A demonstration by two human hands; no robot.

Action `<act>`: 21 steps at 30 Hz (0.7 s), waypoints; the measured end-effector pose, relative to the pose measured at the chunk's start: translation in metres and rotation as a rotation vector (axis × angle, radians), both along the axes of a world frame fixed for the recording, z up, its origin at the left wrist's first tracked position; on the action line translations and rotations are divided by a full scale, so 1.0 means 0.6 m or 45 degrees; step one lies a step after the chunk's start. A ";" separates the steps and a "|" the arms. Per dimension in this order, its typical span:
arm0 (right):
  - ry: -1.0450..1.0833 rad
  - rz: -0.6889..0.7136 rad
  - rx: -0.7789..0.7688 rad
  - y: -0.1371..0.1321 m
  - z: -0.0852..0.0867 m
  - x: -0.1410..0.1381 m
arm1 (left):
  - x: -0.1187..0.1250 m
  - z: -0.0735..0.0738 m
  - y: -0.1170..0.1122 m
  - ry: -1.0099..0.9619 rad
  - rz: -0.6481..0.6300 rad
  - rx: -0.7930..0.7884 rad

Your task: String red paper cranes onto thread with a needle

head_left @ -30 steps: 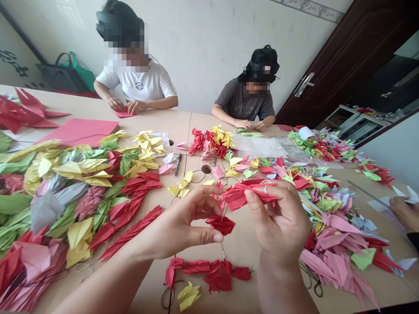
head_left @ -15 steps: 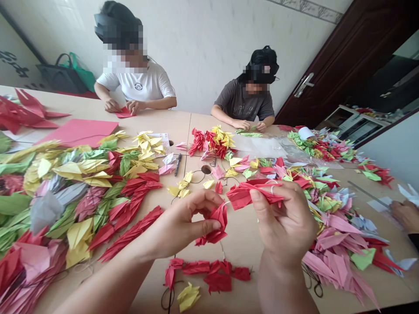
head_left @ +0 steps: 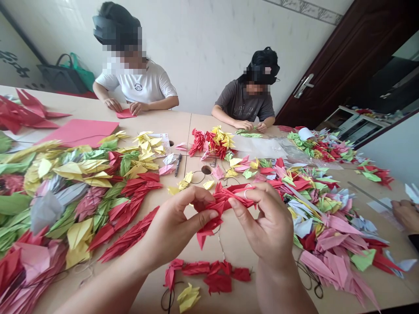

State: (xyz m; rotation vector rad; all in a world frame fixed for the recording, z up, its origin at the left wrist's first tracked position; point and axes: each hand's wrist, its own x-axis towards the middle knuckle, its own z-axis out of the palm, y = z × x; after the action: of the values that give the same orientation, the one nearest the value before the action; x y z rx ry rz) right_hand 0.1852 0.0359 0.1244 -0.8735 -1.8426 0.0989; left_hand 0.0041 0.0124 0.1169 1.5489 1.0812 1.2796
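My left hand point(head_left: 183, 220) pinches a red folded paper crane point(head_left: 209, 224) between thumb and fingers. Closed around a bundle of red paper cranes point(head_left: 236, 195) is my right hand point(head_left: 270, 222); a white band or loop shows at its finger. The two red pieces touch or overlap between my hands. A thin thread point(head_left: 222, 244) hangs from them toward a row of red folded pieces point(head_left: 196, 267) on the table. A yellow folded crane point(head_left: 188, 298) and dark cord lie just below that row.
Strings of coloured paper cranes heap up at left point(head_left: 81, 168) and right point(head_left: 327, 218). A pen point(head_left: 178, 165) lies near a round table hole point(head_left: 206, 169). Two people work across the table point(head_left: 178, 120); another person's hand point(head_left: 406, 216) is at the right edge.
My right hand has moved left and slightly down, bringing its red bundle against the piece in my left hand. The gap with white thread between them has closed.
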 end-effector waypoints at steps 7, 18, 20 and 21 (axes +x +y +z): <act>-0.029 0.069 -0.037 -0.002 -0.003 -0.002 | 0.000 0.005 0.000 0.200 0.139 0.286; -0.011 0.239 -0.096 -0.002 -0.006 -0.009 | 0.000 0.003 -0.002 0.239 0.108 0.332; -0.008 0.239 -0.102 -0.003 -0.007 -0.010 | 0.000 0.000 -0.003 0.237 0.094 0.326; 0.003 0.232 -0.103 -0.003 -0.007 -0.011 | 0.000 -0.001 -0.003 0.220 0.094 0.311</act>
State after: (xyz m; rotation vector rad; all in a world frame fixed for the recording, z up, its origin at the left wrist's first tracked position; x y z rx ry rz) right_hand 0.1789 0.0339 0.1203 -0.7592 -1.9242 0.2902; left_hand 0.0042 0.0104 0.1162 1.8451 1.1316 1.3891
